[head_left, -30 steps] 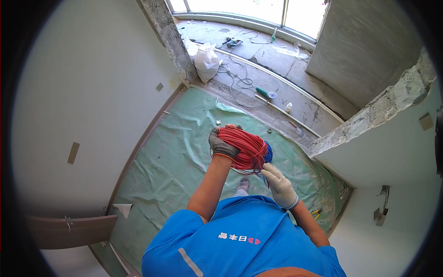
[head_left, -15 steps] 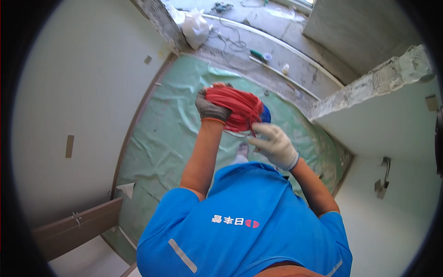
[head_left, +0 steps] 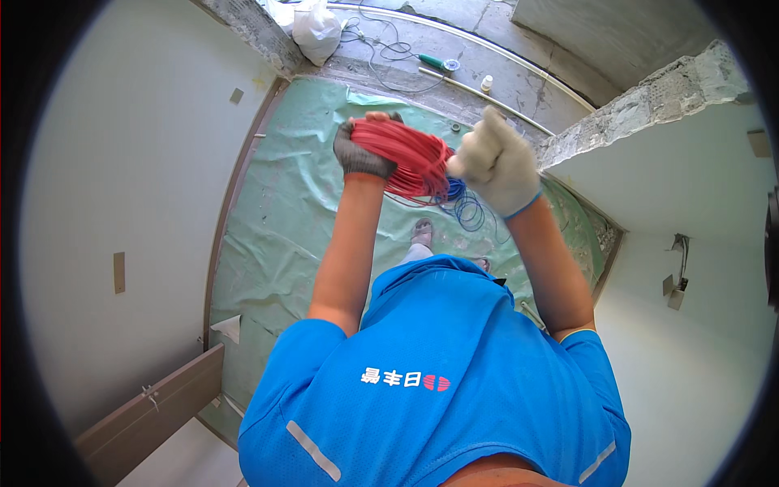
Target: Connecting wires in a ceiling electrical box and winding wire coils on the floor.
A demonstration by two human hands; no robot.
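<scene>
A thick coil of red wire hangs in front of me. My left hand, in a dark grey glove with bare fingertips, grips its left end. Just right of the coil is my right hand in a white glove, raised and slightly blurred. Its fingers are curled closed, and whatever they may hold is hidden. Below and behind the red coil, loose loops of blue wire lie on the green floor sheet, partly covered by the red coil and my right arm.
Beyond the sheet, an angle grinder with its cord, a white pipe, a small white bottle and a white bag lie on bare concrete. Broken wall edges flank the opening. A brown board stands at lower left. Wires hang from the right wall.
My right hand has moved up and away from the coil's lower edge, its fingers now curled. The red coil has shifted up and left in view, and more blue wire shows.
</scene>
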